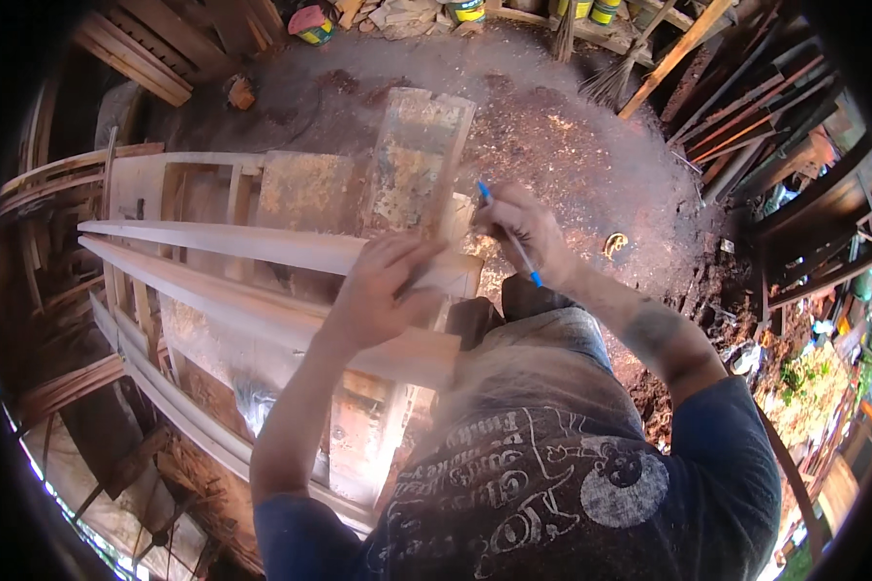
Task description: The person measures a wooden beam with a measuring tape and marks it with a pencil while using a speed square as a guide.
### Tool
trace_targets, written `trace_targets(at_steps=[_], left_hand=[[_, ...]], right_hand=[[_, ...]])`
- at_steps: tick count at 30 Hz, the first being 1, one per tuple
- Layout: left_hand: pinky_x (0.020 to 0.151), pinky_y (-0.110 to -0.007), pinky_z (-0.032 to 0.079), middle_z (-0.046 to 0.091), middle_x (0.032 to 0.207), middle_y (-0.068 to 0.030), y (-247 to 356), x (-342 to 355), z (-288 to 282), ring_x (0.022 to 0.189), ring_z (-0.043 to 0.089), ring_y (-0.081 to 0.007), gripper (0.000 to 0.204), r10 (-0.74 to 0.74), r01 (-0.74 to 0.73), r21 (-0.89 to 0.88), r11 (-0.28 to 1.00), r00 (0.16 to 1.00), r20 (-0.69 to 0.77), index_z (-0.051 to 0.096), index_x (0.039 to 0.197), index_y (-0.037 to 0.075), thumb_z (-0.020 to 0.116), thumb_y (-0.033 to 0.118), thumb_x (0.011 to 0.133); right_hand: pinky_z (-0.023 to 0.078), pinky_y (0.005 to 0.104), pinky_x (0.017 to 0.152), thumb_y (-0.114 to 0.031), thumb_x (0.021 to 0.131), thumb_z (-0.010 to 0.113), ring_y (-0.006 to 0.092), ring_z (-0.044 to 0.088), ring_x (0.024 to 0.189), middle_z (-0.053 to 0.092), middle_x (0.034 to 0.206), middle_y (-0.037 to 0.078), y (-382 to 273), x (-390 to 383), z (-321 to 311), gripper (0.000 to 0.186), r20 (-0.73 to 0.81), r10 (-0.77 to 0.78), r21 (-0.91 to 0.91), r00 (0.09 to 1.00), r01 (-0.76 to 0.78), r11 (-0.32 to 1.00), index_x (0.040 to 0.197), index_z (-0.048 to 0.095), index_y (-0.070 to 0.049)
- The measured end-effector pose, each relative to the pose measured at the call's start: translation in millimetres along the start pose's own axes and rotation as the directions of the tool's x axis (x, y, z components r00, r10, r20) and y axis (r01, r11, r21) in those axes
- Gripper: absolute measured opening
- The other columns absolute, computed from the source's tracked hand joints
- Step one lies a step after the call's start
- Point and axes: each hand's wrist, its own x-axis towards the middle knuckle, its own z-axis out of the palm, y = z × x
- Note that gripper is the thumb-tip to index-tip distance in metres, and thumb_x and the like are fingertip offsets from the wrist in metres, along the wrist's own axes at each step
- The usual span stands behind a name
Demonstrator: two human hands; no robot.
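My right hand [533, 237] is closed around a slim pen [524, 257] with a white barrel and blue ends, held slanting just right of a board end. My left hand [378, 295] curls over the end of a long pale wooden board [262, 240], its fingers bent and gripping near the edge. A short light piece of wood [458, 215] stands by the left fingertips; blur hides how it meets the board. Nearer my body, a second long board [213, 289] runs alongside the first, its end below my left hand.
A worn plank [417, 145] projects beyond the boards from a wooden frame bench [300, 194]. Sawdust and chips lie on the floor [591, 155]. Stacked timber [145, 58] stands at the far left, a straw broom [610, 82] at the back, and long scrap pieces [746, 121] at the right.
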Motion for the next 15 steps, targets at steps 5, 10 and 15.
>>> trace_targets(at_steps=[5,10,15], left_hand=[[0.108,-0.048,0.044,0.067,0.133,-0.0153,15.3,-3.0,-0.4,0.122,0.06,-0.0376,0.05,-0.062,0.061,0.015,0.998,0.984,0.166,0.068,0.134,0.01,0.066,0.003,0.084],[0.108,-0.047,0.046,0.06,0.148,-0.0112,27.7,-24.5,-12.0,0.126,0.06,-0.0359,0.058,-0.21,0.21,0.041,0.977,0.905,0.37,0.069,0.131,0.015,0.059,-0.007,0.078],[0.109,-0.047,0.048,0.061,0.146,-0.0114,27.5,-43.8,-11.3,0.132,0.059,-0.0335,0.06,-0.082,0.103,-0.019,0.994,0.876,0.475,0.067,0.132,0.011,0.057,-0.009,0.077]], right_hand=[[0.056,0.042,0.086,0.001,0.089,0.066,0.0323,0.072,0.096,0.075,0.103,0.019,10.2,-30.1,14.6,0.028,0.313,0.229,0.261,0.922,-0.315,0.912,0.116,0.075,-0.003],[0.056,0.0423,0.092,0.004,0.081,0.053,0.0353,0.072,0.102,0.075,0.108,0.021,-4.9,-61.2,17.5,0.045,0.454,0.191,0.287,0.87,-0.345,0.894,0.12,0.073,0.0],[0.054,0.0395,0.099,-0.001,0.093,0.053,0.0311,0.071,0.111,0.074,0.113,0.02,-25.7,-84.5,31.1,0.035,0.482,0.253,0.411,0.839,-0.472,0.78,0.123,0.071,0.001]])
